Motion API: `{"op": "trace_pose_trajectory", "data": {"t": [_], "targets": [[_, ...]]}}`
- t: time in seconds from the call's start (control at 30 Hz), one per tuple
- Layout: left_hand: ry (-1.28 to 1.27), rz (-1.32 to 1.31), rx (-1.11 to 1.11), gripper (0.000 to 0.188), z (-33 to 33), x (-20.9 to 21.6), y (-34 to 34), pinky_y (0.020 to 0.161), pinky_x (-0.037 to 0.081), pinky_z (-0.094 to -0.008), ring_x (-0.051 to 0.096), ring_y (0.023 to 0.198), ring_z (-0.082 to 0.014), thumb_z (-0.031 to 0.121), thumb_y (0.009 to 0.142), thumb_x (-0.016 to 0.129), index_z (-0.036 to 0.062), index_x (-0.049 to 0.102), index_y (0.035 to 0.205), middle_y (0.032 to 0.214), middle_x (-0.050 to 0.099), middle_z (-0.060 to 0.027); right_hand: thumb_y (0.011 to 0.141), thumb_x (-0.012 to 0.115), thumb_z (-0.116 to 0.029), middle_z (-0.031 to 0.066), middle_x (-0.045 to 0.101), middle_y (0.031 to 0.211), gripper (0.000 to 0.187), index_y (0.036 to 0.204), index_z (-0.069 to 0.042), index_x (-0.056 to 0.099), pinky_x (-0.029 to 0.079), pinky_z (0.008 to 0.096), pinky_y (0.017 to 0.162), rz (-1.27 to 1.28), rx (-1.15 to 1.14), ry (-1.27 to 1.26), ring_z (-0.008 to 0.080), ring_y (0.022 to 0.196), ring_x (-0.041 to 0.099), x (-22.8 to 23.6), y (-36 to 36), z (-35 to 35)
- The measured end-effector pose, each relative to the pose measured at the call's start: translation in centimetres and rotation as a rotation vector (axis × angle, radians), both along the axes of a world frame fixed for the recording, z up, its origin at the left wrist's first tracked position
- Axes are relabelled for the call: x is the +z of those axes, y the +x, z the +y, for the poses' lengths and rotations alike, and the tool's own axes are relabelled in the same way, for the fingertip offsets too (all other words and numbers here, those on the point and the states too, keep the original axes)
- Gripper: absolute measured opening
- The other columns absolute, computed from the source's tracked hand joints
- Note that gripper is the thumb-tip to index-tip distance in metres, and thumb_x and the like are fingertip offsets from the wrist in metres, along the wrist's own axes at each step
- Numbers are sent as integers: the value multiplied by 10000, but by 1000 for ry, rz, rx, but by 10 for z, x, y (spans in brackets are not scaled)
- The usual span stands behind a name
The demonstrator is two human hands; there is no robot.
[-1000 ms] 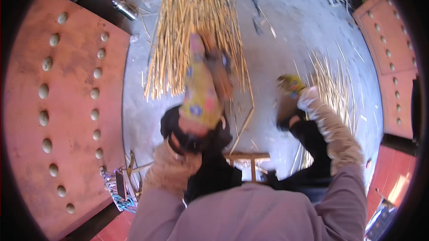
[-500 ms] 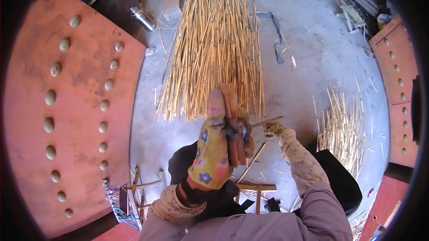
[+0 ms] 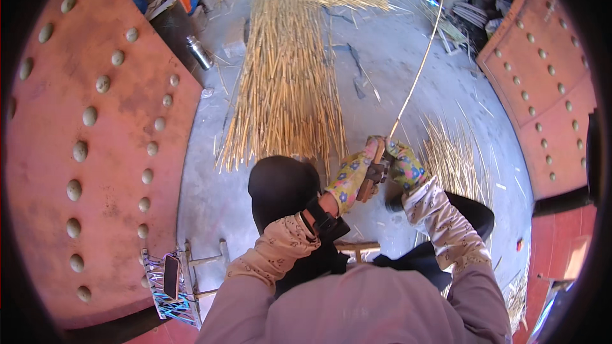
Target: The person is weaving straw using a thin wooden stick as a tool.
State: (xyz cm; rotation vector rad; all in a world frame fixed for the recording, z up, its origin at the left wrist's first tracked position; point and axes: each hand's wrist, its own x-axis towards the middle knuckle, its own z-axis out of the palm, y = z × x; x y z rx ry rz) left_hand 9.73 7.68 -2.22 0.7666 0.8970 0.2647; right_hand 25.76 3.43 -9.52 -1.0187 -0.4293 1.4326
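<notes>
My left hand (image 3: 352, 175), in a flowered yellow glove, is closed around a wooden block tool (image 3: 368, 186) with dark metal fittings at its middle. Close against it on the right, my right hand (image 3: 408, 164) wears a matching glove and is closed on the lower end of a long, thin reed stalk (image 3: 419, 68). From the hands the stalk slants up and away to the far right. Where the stalk meets the tool is hidden by the gloves. Both hands are held in front of my knees, over the floor.
A broad layer of reed stalks (image 3: 280, 82) lies ahead, and a smaller pile (image 3: 452, 159) rests by my right knee. Studded red doors (image 3: 115, 153) flank both sides. A metal flask (image 3: 199, 52) is at the far left; a phone (image 3: 171, 276) lies on a corded stool (image 3: 185, 280) at the near left.
My left hand has moved right and away from me with the wooden tool. My right hand has come up beside it, and the long stalk now points to the far right. The view has shifted.
</notes>
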Motion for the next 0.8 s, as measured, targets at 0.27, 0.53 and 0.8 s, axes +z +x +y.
{"op": "trace_pose_trajectory", "data": {"t": [0.27, 0.53, 0.8], "targets": [[-70, -52, -263, 491, -57, 14, -19, 352, 362, -243, 458, 395, -120, 564, 736, 459, 76, 513, 718, 530, 458, -9, 838, 413, -251, 4, 448, 654, 245, 981, -53, 439, 384, 246, 477, 489, -437, 465, 115, 550, 433, 44, 54, -19], [-19, -96, -272, 537, -79, 20, -34, 348, 304, -205, 406, 375, -96, 594, 743, 410, 76, 549, 705, 496, 444, 15, 849, 387, -203, -50, 260, 478, 234, 877, 2, 496, 198, 230, 349, 349, -603, 317, 82, 372, 229, 136, 75, -11], [55, -76, -260, 491, -79, 38, -39, 373, 333, -201, 399, 377, -90, 556, 763, 420, 97, 486, 602, 497, 440, 16, 844, 382, -208, -17, 366, 525, 152, 773, -97, 458, 266, 225, 358, -664, -569, 422, 85, 412, 325, 97, -1, -24]]}}
